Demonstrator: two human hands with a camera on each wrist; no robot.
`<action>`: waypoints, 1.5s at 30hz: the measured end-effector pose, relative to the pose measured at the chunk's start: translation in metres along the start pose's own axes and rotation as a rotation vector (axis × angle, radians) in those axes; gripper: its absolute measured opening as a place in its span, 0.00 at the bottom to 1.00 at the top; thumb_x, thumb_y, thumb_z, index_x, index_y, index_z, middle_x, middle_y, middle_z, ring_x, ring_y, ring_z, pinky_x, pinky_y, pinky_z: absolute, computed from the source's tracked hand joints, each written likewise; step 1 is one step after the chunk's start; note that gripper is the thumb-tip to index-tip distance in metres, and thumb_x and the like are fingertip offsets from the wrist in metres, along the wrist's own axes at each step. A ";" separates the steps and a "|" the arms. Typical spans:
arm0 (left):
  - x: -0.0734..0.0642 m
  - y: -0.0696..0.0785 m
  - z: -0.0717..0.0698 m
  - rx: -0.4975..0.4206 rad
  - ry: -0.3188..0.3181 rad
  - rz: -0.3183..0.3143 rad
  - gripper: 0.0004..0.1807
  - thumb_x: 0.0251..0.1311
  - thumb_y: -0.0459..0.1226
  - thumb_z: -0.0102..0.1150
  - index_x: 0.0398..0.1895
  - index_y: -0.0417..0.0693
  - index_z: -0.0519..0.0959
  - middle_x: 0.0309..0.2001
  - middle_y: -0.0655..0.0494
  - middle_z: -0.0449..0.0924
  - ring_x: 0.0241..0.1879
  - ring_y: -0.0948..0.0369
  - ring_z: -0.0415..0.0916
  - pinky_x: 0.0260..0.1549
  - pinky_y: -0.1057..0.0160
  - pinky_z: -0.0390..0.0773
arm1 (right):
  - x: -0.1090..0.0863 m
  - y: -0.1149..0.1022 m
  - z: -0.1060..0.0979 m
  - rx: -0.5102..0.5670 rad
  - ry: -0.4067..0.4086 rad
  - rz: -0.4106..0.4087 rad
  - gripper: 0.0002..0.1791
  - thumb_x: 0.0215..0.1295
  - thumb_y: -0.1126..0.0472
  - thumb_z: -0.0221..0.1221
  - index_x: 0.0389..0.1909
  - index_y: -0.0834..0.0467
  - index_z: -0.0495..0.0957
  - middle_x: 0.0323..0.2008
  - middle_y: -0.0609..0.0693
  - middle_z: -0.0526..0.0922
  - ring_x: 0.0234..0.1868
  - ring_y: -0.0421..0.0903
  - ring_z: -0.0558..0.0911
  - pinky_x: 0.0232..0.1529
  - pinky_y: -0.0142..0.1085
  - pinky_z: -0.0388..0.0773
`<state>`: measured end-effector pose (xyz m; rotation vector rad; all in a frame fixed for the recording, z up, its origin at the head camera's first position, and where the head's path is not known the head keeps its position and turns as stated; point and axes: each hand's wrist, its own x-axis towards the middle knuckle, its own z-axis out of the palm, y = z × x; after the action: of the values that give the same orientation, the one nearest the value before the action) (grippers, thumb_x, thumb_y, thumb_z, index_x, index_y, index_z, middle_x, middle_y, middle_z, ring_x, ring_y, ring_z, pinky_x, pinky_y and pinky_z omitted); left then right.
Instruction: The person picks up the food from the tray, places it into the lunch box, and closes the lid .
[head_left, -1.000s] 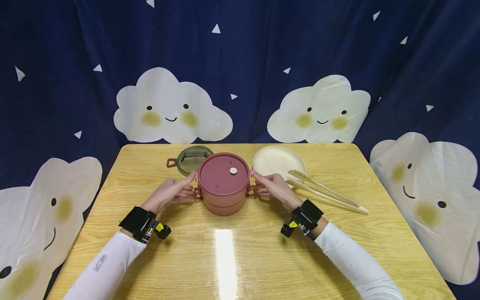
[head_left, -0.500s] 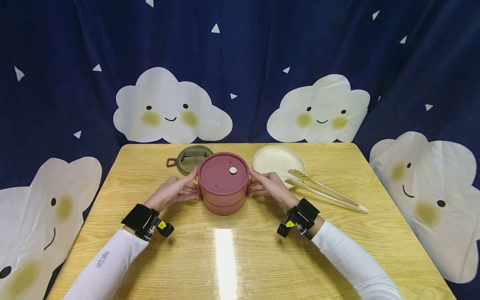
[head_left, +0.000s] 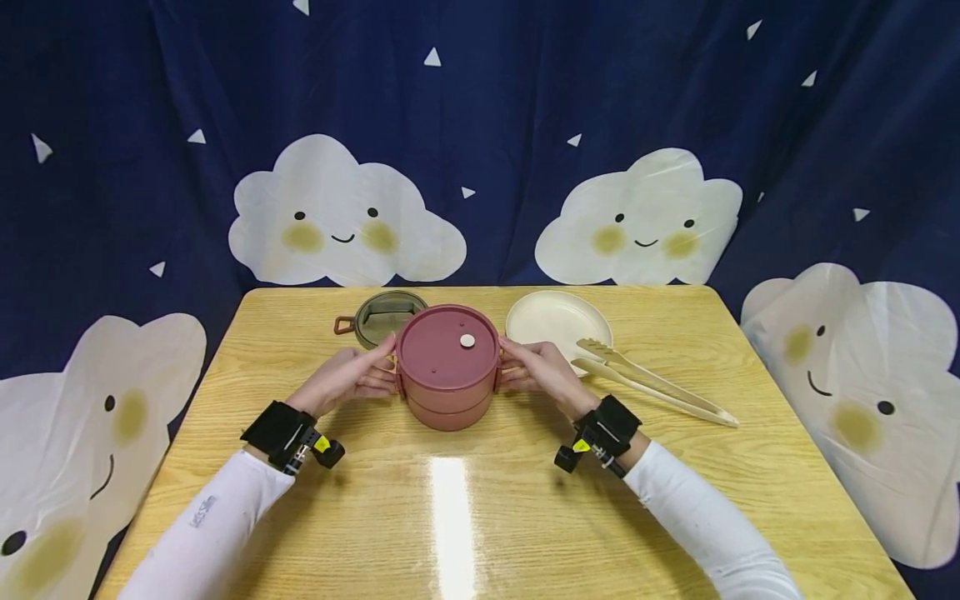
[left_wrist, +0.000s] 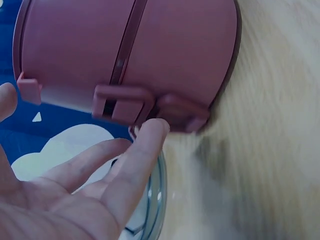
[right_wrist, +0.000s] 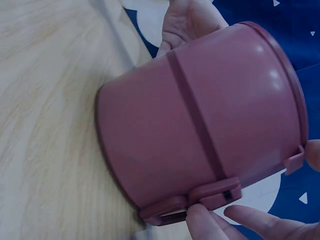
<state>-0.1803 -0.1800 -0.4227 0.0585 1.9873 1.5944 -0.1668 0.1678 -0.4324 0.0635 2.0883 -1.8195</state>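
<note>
A dusty-red, round two-tier lunch box (head_left: pixel 447 367) stands on the table between both hands. Its lid carries a white round button (head_left: pixel 467 341). My left hand (head_left: pixel 348 381) is at its left side, fingers nearly straight. In the left wrist view one fingertip meets the side clip (left_wrist: pixel 123 104), and the thumb sits apart near the lid's small tab (left_wrist: pixel 30 90). On the right side, my right hand (head_left: pixel 542 371) has a fingertip at the other clip (right_wrist: pixel 215 194) and its thumb beside the lid tab (right_wrist: pixel 294 162). The lunch box's far side is hidden.
Behind the lunch box on the left lies a round, smoky see-through piece (head_left: pixel 384 318) with a red-brown loop handle, partly covered. A cream plate (head_left: pixel 555 310) is at the back right, with beige tongs (head_left: pixel 656 387) across its front edge. A dark-blue cloud-print curtain (head_left: pixel 495 100) hangs behind.
Both hands have moved slightly inward, their fingers now lying over the side clips that stood out from the lunch box a second ago. The lunch box stays in place.
</note>
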 end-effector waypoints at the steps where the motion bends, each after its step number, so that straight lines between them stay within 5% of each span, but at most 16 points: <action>1: 0.000 0.002 -0.002 0.028 0.007 0.001 0.49 0.76 0.66 0.47 0.69 0.24 0.71 0.61 0.29 0.83 0.58 0.43 0.86 0.61 0.51 0.84 | 0.000 -0.001 0.000 0.007 0.000 -0.004 0.35 0.74 0.37 0.61 0.59 0.66 0.84 0.52 0.61 0.90 0.46 0.52 0.92 0.63 0.57 0.82; 9: 0.006 0.019 -0.023 0.314 0.101 0.047 0.48 0.72 0.67 0.52 0.73 0.32 0.70 0.67 0.33 0.79 0.61 0.41 0.84 0.64 0.46 0.81 | -0.001 -0.014 -0.002 -0.001 0.028 -0.035 0.27 0.76 0.46 0.63 0.56 0.67 0.84 0.45 0.52 0.90 0.43 0.47 0.90 0.65 0.59 0.79; 19: 0.025 0.022 -0.048 0.712 0.257 0.158 0.39 0.73 0.58 0.59 0.69 0.32 0.75 0.65 0.31 0.78 0.64 0.38 0.78 0.62 0.41 0.78 | 0.001 -0.021 -0.008 -0.007 0.030 -0.086 0.23 0.73 0.52 0.67 0.57 0.68 0.84 0.47 0.52 0.91 0.40 0.46 0.92 0.58 0.53 0.85; 30: 0.061 0.007 -0.063 0.891 0.353 0.196 0.36 0.71 0.50 0.64 0.70 0.31 0.74 0.66 0.29 0.78 0.67 0.35 0.75 0.66 0.36 0.74 | 0.003 -0.022 -0.006 0.077 0.002 -0.060 0.21 0.74 0.58 0.65 0.57 0.71 0.82 0.43 0.50 0.91 0.37 0.43 0.92 0.59 0.51 0.85; 36: 0.082 0.003 -0.061 0.891 0.348 0.254 0.36 0.71 0.48 0.67 0.72 0.32 0.73 0.69 0.31 0.75 0.72 0.35 0.69 0.72 0.37 0.69 | 0.002 -0.023 -0.006 0.163 -0.007 -0.045 0.19 0.75 0.63 0.63 0.57 0.75 0.80 0.38 0.48 0.91 0.33 0.40 0.91 0.47 0.37 0.89; 45: 0.102 0.005 -0.056 0.910 0.320 0.315 0.31 0.70 0.43 0.69 0.70 0.34 0.75 0.69 0.31 0.76 0.72 0.36 0.70 0.74 0.39 0.68 | 0.002 -0.025 -0.007 0.218 -0.028 -0.047 0.19 0.75 0.67 0.62 0.59 0.76 0.79 0.37 0.50 0.91 0.33 0.41 0.91 0.48 0.38 0.89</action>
<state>-0.2918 -0.1885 -0.4535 0.5127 2.9206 0.7522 -0.1775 0.1698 -0.4085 0.0449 1.8800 -2.0578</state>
